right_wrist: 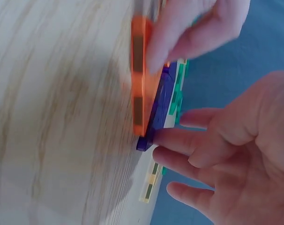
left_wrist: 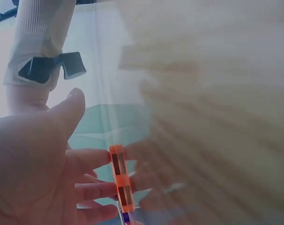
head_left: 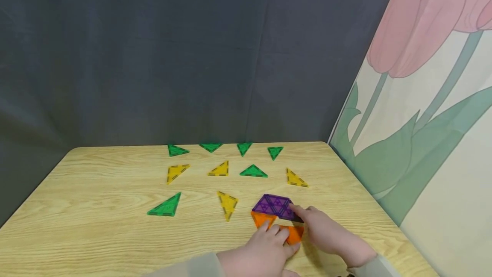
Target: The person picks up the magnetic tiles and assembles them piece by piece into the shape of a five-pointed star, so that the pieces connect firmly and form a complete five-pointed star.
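Note:
Purple triangular magnetic tiles [head_left: 273, 205] lie edge to edge in a half-hexagon on the table. Below their left side sits an orange triangular tile [head_left: 262, 219], partly covered by the fingers of my left hand [head_left: 263, 249]. A second orange tile [head_left: 295, 234] lies to the right, a wedge of bare wood between it and the purple row. My left fingers are spread over and touch the orange tiles. With a fingertip, my right hand [head_left: 324, 231] touches the right end of the purple tiles; its other fingers are relaxed in the right wrist view.
Green triangle tiles [head_left: 253, 171] and yellow triangle tiles [head_left: 228, 205] are scattered across the wooden table [head_left: 96, 183] beyond and left of the hands. A dark curtain [head_left: 173, 54] hangs behind the table. A wall with painted tulips [head_left: 419, 148] borders its right side.

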Action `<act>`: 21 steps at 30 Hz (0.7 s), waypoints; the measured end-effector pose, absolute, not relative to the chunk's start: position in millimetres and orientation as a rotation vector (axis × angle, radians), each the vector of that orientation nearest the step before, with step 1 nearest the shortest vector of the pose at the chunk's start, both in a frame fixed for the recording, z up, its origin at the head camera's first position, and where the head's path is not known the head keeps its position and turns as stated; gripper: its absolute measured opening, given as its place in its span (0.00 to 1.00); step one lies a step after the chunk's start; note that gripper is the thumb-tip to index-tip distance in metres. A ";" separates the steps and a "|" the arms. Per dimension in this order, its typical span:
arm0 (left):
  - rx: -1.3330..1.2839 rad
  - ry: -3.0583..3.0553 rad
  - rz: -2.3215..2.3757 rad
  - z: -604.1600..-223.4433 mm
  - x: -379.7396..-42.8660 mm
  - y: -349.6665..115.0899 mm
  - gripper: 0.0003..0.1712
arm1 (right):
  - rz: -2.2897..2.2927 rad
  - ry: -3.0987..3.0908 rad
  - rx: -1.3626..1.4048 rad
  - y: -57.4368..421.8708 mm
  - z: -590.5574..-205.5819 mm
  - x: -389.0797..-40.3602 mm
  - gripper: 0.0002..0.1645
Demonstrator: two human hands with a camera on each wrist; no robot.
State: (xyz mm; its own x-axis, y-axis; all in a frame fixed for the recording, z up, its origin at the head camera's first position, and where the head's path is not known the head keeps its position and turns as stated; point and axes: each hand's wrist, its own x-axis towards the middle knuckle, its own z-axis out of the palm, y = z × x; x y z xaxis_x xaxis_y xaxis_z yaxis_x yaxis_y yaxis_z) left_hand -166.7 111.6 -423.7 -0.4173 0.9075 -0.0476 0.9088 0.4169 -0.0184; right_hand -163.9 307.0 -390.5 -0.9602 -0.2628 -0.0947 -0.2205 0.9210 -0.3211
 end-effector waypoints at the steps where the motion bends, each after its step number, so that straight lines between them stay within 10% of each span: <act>1: 1.647 2.621 -0.055 -423.0 -167.2 113.6 0.38 | -0.463 2.943 -0.376 306.3 -390.6 -163.7 0.35; 21: 1.477 2.571 0.057 -410.9 -161.8 91.3 0.44 | -0.410 2.934 -0.492 303.7 -393.5 -159.0 0.34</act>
